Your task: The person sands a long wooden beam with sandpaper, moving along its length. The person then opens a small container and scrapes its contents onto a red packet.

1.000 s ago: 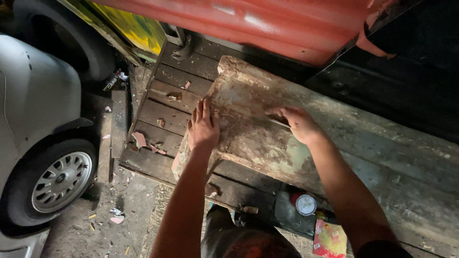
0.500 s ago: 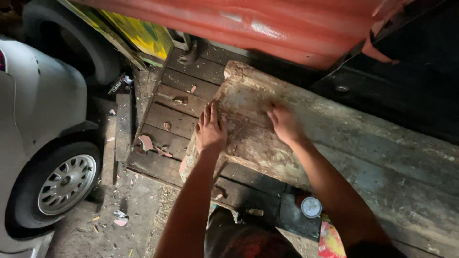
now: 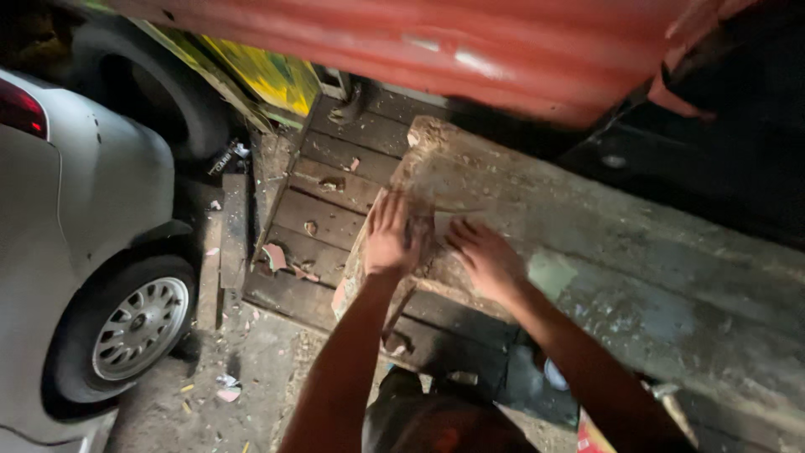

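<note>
Under the red vehicle body (image 3: 470,59), I press both palms on the dusty slab (image 3: 587,243): left hand (image 3: 392,236) and right hand (image 3: 486,258), fingers spread flat to steady it.

Two bare forearms are seen rising from the bottom edge of the frame toward its centre; no sleeves, watch, rings or gloves are visible on them. The left hand (image 3: 390,237) and the right hand (image 3: 486,258) are uncovered, and their fingers are blurred. At the bottom centre, a dark garment with a reddish-brown tint is seen, its cut too dim to be told.
</note>
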A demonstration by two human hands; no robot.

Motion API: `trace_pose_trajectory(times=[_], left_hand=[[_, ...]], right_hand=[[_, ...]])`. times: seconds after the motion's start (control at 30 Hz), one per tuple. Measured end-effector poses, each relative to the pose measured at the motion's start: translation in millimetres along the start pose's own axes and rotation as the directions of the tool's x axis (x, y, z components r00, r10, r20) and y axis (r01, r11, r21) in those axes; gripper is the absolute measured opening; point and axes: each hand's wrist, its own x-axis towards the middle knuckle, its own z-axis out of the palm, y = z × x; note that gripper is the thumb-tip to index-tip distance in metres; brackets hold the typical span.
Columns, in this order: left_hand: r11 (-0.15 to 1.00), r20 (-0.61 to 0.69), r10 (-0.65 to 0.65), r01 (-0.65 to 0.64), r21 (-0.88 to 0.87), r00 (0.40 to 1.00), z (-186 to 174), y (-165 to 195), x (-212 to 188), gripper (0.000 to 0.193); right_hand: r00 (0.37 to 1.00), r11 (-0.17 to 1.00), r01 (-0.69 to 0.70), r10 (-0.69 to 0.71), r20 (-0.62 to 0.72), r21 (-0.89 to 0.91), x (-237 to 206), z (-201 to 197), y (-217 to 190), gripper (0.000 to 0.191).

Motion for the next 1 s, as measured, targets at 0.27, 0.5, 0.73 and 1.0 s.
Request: trace_pose_trajectory(times=[0.27,0.5,0.73,1.0], left_hand=[[0.860,0.462,0.484,-0.502,-0.094,0.743,0,40,17,0.086],[0.667,0.646,0.489,-0.729,0.155,0.586,-2,77,1,0.075],[0.727,0.570,0.299,-0.570,0.384,0.765,31,98,11,0.055],[0.673,0.556,0.407,-0.650,0.353,0.724,56,88,-31,0.063]], right_hand=[[0.953,0.699,-0.140,0.288,-0.097,0.701,-53,4,26,0.019],[0.741,0.579,-0.397,0.660,-0.125,0.712,-99,11,63,0.018],[0.644,0.617,-0.372,0.710,-0.286,0.694,-114,19,69,0.019],[0.598,0.365,-0.337,0.795,-0.102,0.868,-117,14,70,0.026]])
